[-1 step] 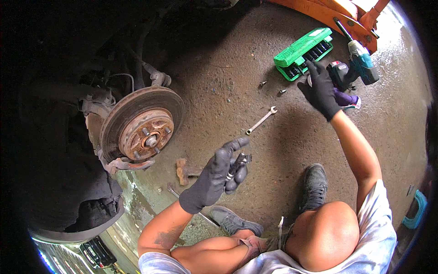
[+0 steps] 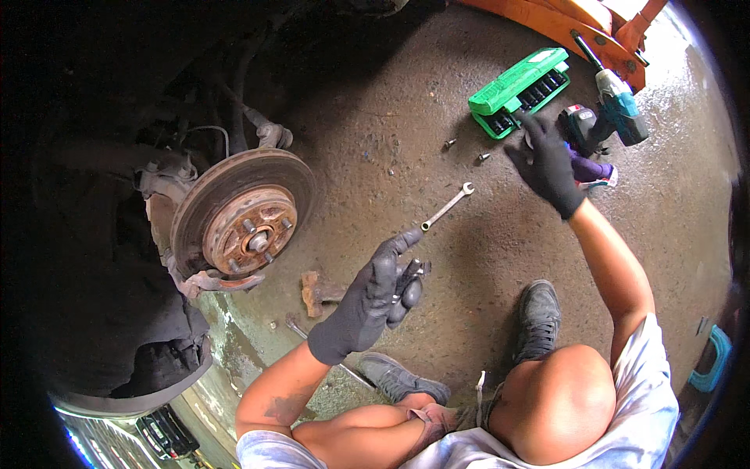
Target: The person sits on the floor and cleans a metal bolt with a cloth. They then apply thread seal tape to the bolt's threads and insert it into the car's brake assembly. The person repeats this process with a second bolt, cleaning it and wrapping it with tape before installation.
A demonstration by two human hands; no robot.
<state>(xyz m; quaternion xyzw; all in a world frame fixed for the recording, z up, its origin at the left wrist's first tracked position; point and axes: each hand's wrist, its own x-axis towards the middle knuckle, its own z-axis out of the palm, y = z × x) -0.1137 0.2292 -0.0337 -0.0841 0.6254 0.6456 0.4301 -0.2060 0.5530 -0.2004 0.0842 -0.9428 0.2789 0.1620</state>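
Observation:
My left hand [image 2: 363, 293], in a black glove, is closed round a short dark metal piece with a silver end [image 2: 414, 270]; its index finger points out. Most of that piece lies behind the fingers, so its exact kind is unclear. My right hand [image 2: 545, 162], gloved too, hovers with fingers apart beside the near edge of an opened green socket case [image 2: 519, 90] holding black sockets. A pale shape shows between thumb and fingers, too hidden to name. Between my hands a combination wrench [image 2: 447, 206] lies on the floor, with two small bolts [image 2: 483, 157] beyond it.
To the left, a rusty brake disc and hub [image 2: 242, 223] hangs in a dark wheel well. A cordless impact driver [image 2: 621, 109] stands right of the case, near an orange jack [image 2: 562, 27]. A hammer [image 2: 312, 294] and a long metal bar [image 2: 351, 374] lie by my left foot.
My right hand has drawn back slightly from the socket case toward me, uncovering more sockets. My left hand has turned a little, with its index finger slightly higher.

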